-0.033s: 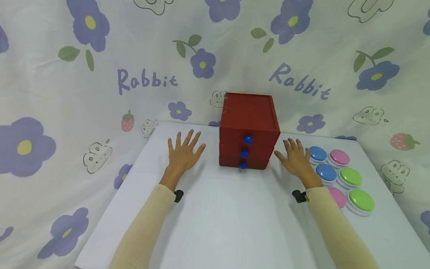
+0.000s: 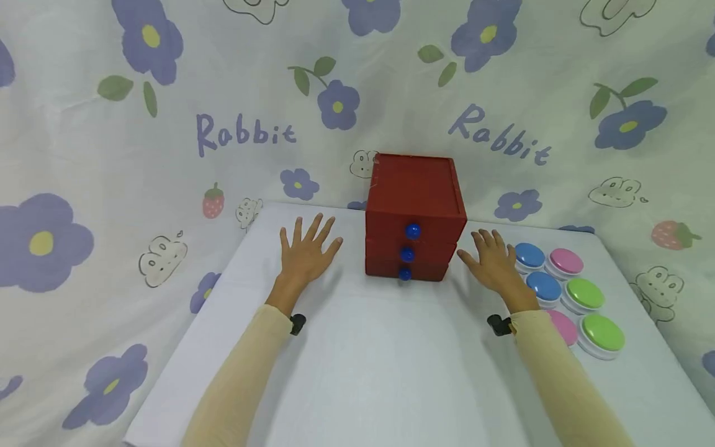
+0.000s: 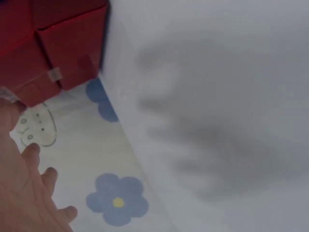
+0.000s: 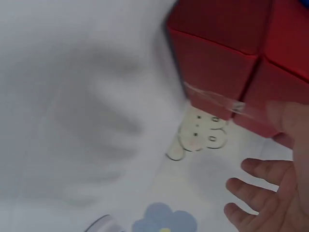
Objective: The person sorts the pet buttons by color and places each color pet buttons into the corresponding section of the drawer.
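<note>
A red box of three stacked drawers [image 2: 416, 186], each with a round blue knob [image 2: 413, 231], stands near the back of the white table. All three drawers look closed. To its left, my left hand [image 2: 304, 257] hovers palm down with fingers spread, apart from the box. My right hand [image 2: 494, 267] is held just right of the box, fingers extended, also holding nothing. Both hands cast shadows on the tabletop. In the right wrist view, clear tape [image 4: 212, 96] runs along the red box's side; the right fingers [image 4: 263, 169] are loosely bent.
Several round push buttons with white bases stand at the right: blue [image 2: 544, 287], pink [image 2: 566, 261] and green [image 2: 603, 333]. My right forearm partly covers one pink button [image 2: 563, 328]. A flowered cloth [image 2: 234, 68] hangs behind the white table [image 2: 380, 372].
</note>
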The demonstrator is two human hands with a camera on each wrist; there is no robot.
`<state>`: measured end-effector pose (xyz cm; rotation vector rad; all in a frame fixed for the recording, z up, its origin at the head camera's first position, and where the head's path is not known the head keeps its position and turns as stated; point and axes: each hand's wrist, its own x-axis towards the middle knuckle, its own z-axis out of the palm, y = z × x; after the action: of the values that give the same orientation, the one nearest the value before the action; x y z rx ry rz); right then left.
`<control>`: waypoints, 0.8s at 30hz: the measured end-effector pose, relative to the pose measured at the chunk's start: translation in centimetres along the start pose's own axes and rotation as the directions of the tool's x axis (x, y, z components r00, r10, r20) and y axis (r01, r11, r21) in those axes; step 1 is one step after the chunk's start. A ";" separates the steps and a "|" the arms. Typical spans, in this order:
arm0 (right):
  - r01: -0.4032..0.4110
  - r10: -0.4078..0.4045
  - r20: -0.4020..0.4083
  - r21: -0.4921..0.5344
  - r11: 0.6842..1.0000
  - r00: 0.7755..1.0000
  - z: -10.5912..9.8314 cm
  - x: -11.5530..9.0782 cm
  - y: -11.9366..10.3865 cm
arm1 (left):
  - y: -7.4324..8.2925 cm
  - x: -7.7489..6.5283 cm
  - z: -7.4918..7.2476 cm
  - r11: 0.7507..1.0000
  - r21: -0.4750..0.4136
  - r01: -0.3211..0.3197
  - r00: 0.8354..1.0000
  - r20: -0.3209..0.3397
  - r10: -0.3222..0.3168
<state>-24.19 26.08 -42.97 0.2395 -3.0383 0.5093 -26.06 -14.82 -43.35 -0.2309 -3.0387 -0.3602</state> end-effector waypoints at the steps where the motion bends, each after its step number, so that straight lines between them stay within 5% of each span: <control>1: 0.005 -0.005 -0.024 0.010 1.000 1.000 -0.1 -0.1 -0.1 | 0.0 0.0 -0.1 1.000 -0.007 -0.003 1.000 -0.005 0.003; 6: 0.040 -0.021 -0.161 0.114 0.993 0.987 -0.8 -2.0 -1.1 | 0.2 0.0 -0.2 0.990 -0.126 -0.065 0.997 -0.048 0.060; 8: 0.037 0.001 -0.212 0.173 0.984 0.977 -1.0 -3.4 -1.7 | 0.2 -0.1 -0.1 0.955 -0.267 -0.126 0.991 -0.072 0.110; 11: 0.045 0.036 -0.317 0.245 0.968 0.948 -1.3 -5.1 -2.9 | 0.6 0.6 0.3 0.832 -0.509 -0.223 0.975 -0.129 0.182; 14: 0.111 0.029 -0.442 0.286 0.952 0.897 -1.5 -6.0 -4.9 | 1.3 1.5 1.1 0.648 -0.703 -0.294 0.956 -0.206 0.210; 19: 0.290 -0.079 -0.568 0.292 0.911 0.819 -0.7 -6.4 -8.9 | 2.8 1.4 2.3 0.378 -0.851 -0.364 0.930 -0.311 0.195; 22: 0.347 -0.107 -0.595 0.304 0.887 0.797 0.3 -6.0 -10.6 | 3.6 0.6 2.0 0.325 -0.870 -0.370 0.926 -0.320 0.199; 24: 0.363 -0.104 -0.611 0.317 0.876 0.785 0.9 -5.6 -11.3 | 3.9 0.3 1.7 0.335 -0.870 -0.361 0.930 -0.311 0.194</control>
<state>-16.88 16.02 -40.62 0.3981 -2.2324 1.0018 -25.84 -10.66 -44.14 -0.7203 -2.1642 -1.9099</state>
